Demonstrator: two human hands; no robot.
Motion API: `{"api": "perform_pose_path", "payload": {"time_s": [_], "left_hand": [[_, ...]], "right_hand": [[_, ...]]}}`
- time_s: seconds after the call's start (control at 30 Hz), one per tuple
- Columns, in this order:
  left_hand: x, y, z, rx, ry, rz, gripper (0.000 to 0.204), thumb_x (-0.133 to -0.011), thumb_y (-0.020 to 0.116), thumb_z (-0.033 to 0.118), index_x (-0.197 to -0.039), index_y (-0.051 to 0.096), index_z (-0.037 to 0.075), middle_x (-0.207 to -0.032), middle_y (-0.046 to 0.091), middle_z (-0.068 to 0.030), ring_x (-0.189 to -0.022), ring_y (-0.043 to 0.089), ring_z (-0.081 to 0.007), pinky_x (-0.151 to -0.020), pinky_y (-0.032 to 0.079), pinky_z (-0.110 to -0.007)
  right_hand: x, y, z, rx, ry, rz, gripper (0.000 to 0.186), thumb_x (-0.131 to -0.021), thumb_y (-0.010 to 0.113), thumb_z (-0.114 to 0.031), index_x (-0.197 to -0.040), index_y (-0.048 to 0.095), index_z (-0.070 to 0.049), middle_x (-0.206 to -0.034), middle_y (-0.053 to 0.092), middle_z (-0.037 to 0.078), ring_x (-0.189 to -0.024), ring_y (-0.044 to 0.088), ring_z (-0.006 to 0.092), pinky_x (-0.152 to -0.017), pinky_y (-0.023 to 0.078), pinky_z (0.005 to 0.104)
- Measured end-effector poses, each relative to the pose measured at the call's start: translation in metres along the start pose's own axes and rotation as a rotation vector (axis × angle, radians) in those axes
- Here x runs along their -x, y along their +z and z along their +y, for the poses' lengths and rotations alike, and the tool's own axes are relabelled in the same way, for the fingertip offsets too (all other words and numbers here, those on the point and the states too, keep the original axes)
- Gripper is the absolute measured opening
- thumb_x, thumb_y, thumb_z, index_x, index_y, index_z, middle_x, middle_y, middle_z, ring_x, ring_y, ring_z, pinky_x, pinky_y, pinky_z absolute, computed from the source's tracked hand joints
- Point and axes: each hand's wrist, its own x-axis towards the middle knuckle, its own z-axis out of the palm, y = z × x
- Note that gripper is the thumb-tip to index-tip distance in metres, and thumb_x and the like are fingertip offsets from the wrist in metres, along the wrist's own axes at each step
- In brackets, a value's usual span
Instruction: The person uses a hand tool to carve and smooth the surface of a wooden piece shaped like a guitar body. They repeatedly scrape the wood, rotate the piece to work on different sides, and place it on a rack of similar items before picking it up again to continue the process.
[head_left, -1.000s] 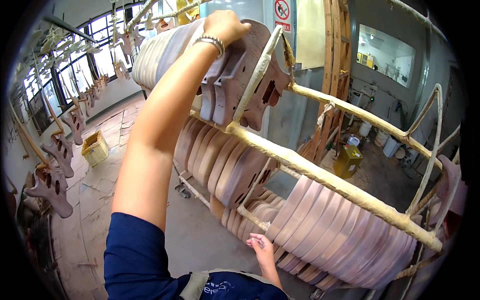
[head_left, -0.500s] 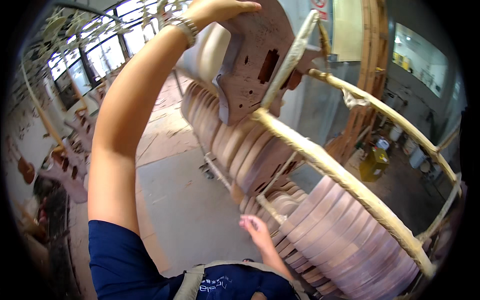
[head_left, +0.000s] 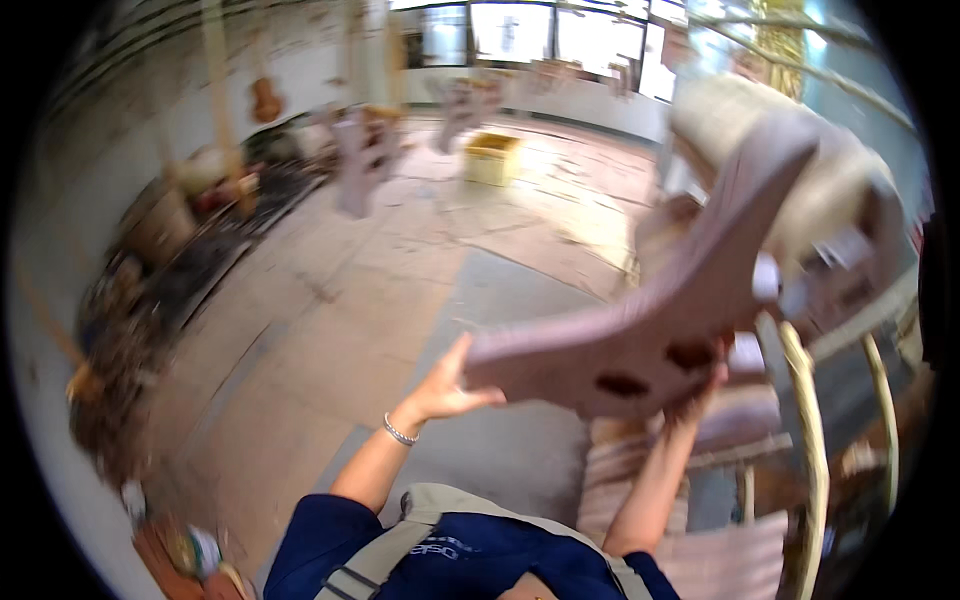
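Note:
A pinkish-brown wooden guitar body (head_left: 625, 335) with dark cavities is tilted in front of me, blurred by motion. My left hand (head_left: 450, 385) grips its left end, thumb along the lower edge. My right hand (head_left: 698, 392) holds its lower right side, with part of the fingers hidden behind the wood. Behind and right of it is the rack (head_left: 805, 420) of wrapped bars, with pale stacked bodies on its upper level (head_left: 730, 110) and more stacked bodies (head_left: 730, 560) below.
Other guitar bodies hang on the left (head_left: 355, 155). A yellow box (head_left: 492, 162) stands on the pink, papered floor (head_left: 330, 300) beneath windows at the back. Dark clutter and containers (head_left: 160, 225) line the left wall.
My left hand has brought a body down from the rack's top, and my right hand has risen to hold it too. The view has swung leftward toward the room.

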Motion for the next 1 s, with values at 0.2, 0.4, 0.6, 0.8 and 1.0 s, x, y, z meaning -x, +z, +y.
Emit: {"api": "perform_pose_path", "payload": {"time_s": [0.2,0.4,0.6,0.8,1.0], "left_hand": [[0.041,-0.101,0.025,0.093,0.040,-0.234,0.100,-0.064,0.079,0.039,-0.139,0.022,0.003,-0.137,0.037,-0.0190,-0.125,0.038,-0.0280,-0.102,0.031,-0.037],[0.112,-0.187,0.000,0.609,0.335,0.363,0.040,-0.058,0.062,0.001,-0.093,0.046,0.009,-0.106,0.052,-0.0162,-0.112,0.046,-0.0304,-0.105,0.021,-0.055],[0.146,-0.265,-0.012,-0.014,0.198,0.798,0.047,-0.054,0.065,0.007,-0.095,0.043,0.007,-0.090,0.047,-0.0090,-0.102,0.047,-0.0272,-0.107,0.017,-0.054],[0.135,-0.306,-0.020,-0.258,0.169,0.856,0.046,-0.058,0.066,0.009,-0.098,0.043,0.005,-0.092,0.048,-0.0098,-0.104,0.047,-0.0297,-0.104,0.018,-0.058],[0.116,-0.352,-0.045,-0.107,0.225,1.005,0.052,-0.057,0.066,0.011,-0.102,0.040,0.009,-0.100,0.043,-0.0059,-0.117,0.036,-0.0325,-0.104,0.017,-0.048]], "right_hand": [[0.057,0.034,0.127,0.245,0.246,-0.237,0.091,-0.049,0.086,-0.041,-0.117,0.040,-0.003,-0.100,0.049,0.006,-0.092,0.051,0.0184,-0.079,0.044,0.0325],[0.072,0.190,0.245,0.484,0.344,-0.833,0.093,-0.052,0.085,-0.040,-0.121,0.040,0.001,-0.108,0.052,0.010,-0.100,0.053,0.0218,-0.088,0.042,0.0364],[0.058,0.469,0.217,1.099,-0.887,-0.907,0.080,-0.066,0.074,-0.028,-0.134,0.035,-0.010,-0.132,0.038,0.022,-0.125,0.035,0.0364,-0.103,0.015,0.0584],[-0.030,0.612,0.313,1.922,-0.695,-0.815,0.078,-0.075,0.051,-0.063,-0.134,0.037,-0.014,-0.097,0.060,0.020,-0.105,0.053,0.0311,-0.103,0.018,0.0539],[-0.076,0.565,0.339,0.904,-1.081,-0.968,0.081,-0.068,0.065,-0.057,-0.131,0.042,-0.012,-0.065,0.055,0.006,-0.065,0.052,0.0228,-0.082,0.035,0.0339]]}}
